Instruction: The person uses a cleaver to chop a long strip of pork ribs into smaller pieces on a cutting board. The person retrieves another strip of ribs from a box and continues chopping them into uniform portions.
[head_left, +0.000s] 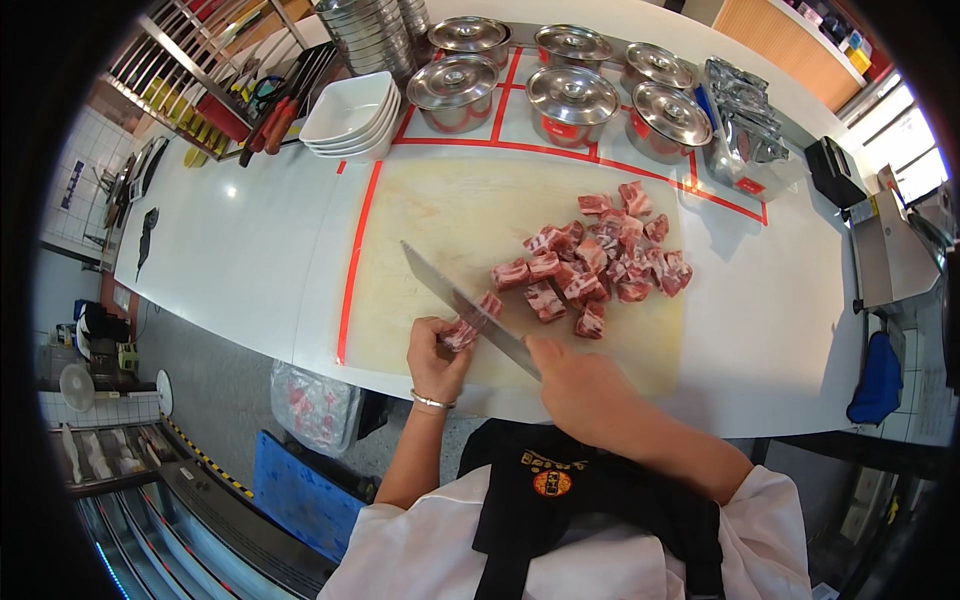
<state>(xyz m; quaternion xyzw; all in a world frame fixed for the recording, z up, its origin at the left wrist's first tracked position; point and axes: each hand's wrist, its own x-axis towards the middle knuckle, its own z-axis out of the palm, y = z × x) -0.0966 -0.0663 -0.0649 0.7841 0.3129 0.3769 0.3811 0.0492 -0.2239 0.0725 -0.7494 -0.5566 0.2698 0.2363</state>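
Observation:
My left hand (439, 360) grips the near end of a strip of raw rib meat (463, 330) on the pale cutting board (442, 199). In my right hand (574, 379) is the handle end of a large knife, probably a cleaver (442, 285). Its blade crosses over the meat strip, the tip pointing up and left; whether the edge touches the meat I cannot tell. Cut chunks of raw rib meat (585, 284) lie in a loose heap right of the blade, some stacked on others. My fingers hide the knife's handle.
Lidded steel pots (574, 94) stand behind the board inside red tape lines. Stacked white dishes (349, 112) and red-handled tools (277, 124) are at the back left. A plastic bin (750, 176) with silvery packets stands back right. A black box (834, 172) is farther right.

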